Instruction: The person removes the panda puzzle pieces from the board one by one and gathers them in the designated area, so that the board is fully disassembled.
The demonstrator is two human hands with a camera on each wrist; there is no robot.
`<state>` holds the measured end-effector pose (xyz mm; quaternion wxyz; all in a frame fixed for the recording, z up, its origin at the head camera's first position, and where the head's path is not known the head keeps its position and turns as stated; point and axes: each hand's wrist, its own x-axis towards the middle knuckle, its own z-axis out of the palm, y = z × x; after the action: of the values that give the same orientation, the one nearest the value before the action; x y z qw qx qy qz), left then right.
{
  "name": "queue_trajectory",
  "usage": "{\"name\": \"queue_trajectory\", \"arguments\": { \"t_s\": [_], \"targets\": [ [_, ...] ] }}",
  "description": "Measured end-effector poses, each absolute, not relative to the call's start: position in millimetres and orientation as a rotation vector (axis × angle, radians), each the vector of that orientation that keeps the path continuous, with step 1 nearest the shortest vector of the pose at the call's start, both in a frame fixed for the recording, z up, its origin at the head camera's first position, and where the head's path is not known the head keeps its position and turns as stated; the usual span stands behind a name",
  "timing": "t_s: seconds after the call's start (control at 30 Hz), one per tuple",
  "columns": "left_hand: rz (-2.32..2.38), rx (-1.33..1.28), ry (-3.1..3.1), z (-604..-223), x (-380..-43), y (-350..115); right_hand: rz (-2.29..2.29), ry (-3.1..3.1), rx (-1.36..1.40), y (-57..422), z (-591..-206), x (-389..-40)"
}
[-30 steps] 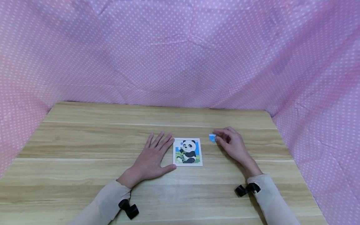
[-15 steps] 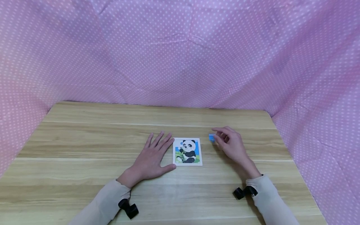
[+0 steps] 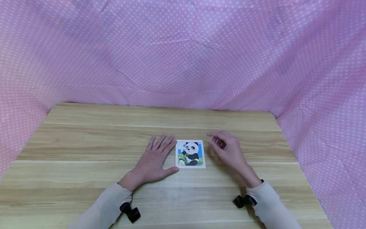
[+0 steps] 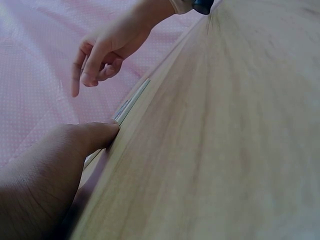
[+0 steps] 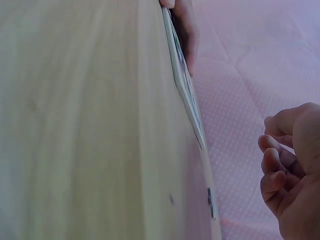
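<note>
A small white-framed panda jigsaw puzzle (image 3: 190, 154) lies flat on the table, a pale patch at its upper left. My left hand (image 3: 155, 162) rests spread out beside it, thumb and index finger touching the left side of the frame. To the right of the puzzle, my right hand (image 3: 227, 151) hovers above the table with its fingers loosely bent. Nothing shows between its fingers in the left wrist view, where the index finger points down. Below that hand, a small puzzle piece (image 5: 211, 202) lies on the table; in the head view the hand mostly covers it.
The wood-grain table (image 3: 85, 143) runs back to a pink polka-dot cloth (image 3: 183, 63) that hangs behind and on both sides. Black wrist cameras (image 3: 130, 212) sit on the cuffs of both light sleeves (image 3: 100, 206).
My right hand has moved left toward the puzzle and now covers the blue piece, which showed beside its fingertips before. The left hand and the puzzle have stayed in place.
</note>
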<state>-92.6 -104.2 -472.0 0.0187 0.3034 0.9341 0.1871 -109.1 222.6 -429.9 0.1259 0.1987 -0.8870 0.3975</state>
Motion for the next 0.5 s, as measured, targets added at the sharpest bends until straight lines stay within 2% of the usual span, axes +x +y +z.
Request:
{"name": "queue_trajectory", "arguments": {
  "t_s": [0.5],
  "targets": [
    [0.59, 0.955, 2.907, -473, -92, -104, 1.246, -2.618, 0.669, 189, -426, -101]
  ]
}}
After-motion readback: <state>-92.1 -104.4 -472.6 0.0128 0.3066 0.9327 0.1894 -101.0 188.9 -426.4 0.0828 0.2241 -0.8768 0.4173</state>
